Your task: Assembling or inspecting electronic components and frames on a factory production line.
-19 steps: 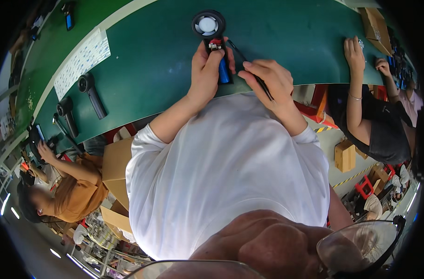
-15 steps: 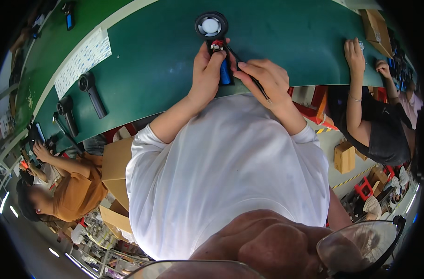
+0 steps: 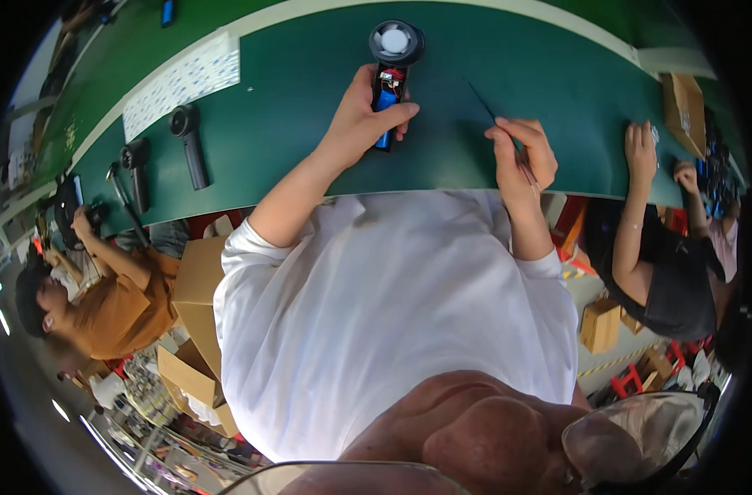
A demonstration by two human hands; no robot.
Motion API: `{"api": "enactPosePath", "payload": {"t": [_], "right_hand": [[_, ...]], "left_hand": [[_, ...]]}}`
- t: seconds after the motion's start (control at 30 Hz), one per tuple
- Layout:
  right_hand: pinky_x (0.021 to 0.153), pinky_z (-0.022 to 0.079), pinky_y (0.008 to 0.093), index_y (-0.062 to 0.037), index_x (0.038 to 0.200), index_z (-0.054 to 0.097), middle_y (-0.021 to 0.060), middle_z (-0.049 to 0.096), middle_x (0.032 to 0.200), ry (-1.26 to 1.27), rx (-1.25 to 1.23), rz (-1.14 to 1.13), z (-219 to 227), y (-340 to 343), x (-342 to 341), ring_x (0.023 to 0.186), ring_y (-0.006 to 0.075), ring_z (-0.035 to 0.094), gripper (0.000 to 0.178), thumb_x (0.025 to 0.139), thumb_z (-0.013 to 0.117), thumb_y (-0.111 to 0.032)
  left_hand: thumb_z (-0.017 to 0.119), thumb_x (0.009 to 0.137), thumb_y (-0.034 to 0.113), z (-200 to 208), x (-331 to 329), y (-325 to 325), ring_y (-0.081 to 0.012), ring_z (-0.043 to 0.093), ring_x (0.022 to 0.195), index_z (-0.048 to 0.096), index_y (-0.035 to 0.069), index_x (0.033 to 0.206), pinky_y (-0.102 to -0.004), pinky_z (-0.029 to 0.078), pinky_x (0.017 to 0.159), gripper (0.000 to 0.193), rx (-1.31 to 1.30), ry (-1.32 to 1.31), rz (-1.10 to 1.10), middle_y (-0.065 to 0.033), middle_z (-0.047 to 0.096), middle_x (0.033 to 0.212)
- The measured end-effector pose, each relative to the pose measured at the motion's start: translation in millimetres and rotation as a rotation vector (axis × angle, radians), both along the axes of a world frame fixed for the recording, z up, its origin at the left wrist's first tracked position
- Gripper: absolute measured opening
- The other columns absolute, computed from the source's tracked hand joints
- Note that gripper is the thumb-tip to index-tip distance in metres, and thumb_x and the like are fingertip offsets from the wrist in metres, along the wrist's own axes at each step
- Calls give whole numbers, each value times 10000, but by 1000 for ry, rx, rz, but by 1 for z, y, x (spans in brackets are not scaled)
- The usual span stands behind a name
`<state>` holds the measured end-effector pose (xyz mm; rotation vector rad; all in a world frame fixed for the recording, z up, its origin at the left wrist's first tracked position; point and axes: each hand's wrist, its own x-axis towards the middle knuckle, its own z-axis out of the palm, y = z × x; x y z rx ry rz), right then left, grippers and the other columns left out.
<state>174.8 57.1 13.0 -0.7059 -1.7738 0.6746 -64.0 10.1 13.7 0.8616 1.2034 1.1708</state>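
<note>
My left hand (image 3: 368,115) is closed around the handle of a black handheld fan (image 3: 395,51), its round head pointing away from me. The handle's casing is open, showing red wires and a small connector above a blue cylindrical battery (image 3: 385,101). My left thumb lies across the battery. To the right, my right hand (image 3: 524,157) pinches slim dark tweezers (image 3: 485,106), apart from the fan. Their fine tip points up and left over the table; the fingers partly hide the rear end.
The green table (image 3: 310,62) has a pale raised edge. At left lie a printed sheet (image 3: 182,87), an assembled dark fan (image 3: 190,148) and another fan (image 3: 135,173). A co-worker's hand (image 3: 640,148) rests at right near a cardboard box (image 3: 684,115). Another co-worker sits at left.
My right hand has drawn away from the fan to the right with the tweezers, whose tip now points away from me. The left hand still holds the fan, shifted slightly right in view.
</note>
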Motion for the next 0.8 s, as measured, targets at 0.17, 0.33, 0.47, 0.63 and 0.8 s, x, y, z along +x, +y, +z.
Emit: {"api": "enactPosePath", "payload": {"t": [0.17, 0.33, 0.47, 0.63, 0.8], "right_hand": [[600, 512, 252, 17, 940, 679, 104, 676, 810, -25, -119, 7, -19, 4, 7, 666, 155, 654, 116, 845, 719, 70], [617, 513, 263, 16, 930, 676, 99, 670, 799, -6, -108, 4, -29, 8, 9, 666, 159, 650, 99, 854, 707, 72], [613, 507, 264, 20, 917, 670, 102, 674, 796, -24, -95, -5, -32, 9, 9, 652, 162, 638, 92, 850, 709, 69], [577, 503, 269, 8, 884, 665, 124, 704, 826, -60, -42, -10, -30, 14, 5, 636, 186, 654, 122, 809, 731, 78], [542, 492, 271, 1, 849, 658, 112, 704, 790, -122, 39, -40, -22, 18, 2, 605, 191, 655, 131, 785, 746, 74]], "left_hand": [[765, 834, 95, 23, -44, 19, -158, 638, 663, 263, -80, 1307, -285, 516, 525, 712, -32, 488, -25, -161, 638, 952], [754, 778, 181, -16, -115, 85, -249, 665, 744, 374, -79, 1194, -361, 533, 653, 620, 195, 820, 128, -165, 633, 858], [805, 702, 327, -23, -168, 163, -331, 659, 874, 584, -57, 1086, -395, 535, 808, 587, 225, 1038, 323, -197, 640, 929], [813, 685, 372, -30, -196, 238, -345, 641, 1031, 645, 20, 1135, -410, 529, 921, 596, 85, 1251, 521, -185, 594, 1154], [825, 694, 364, -43, -188, 286, -340, 641, 1034, 642, 10, 1111, -452, 525, 918, 577, -49, 1264, 673, -186, 593, 1154]]}}
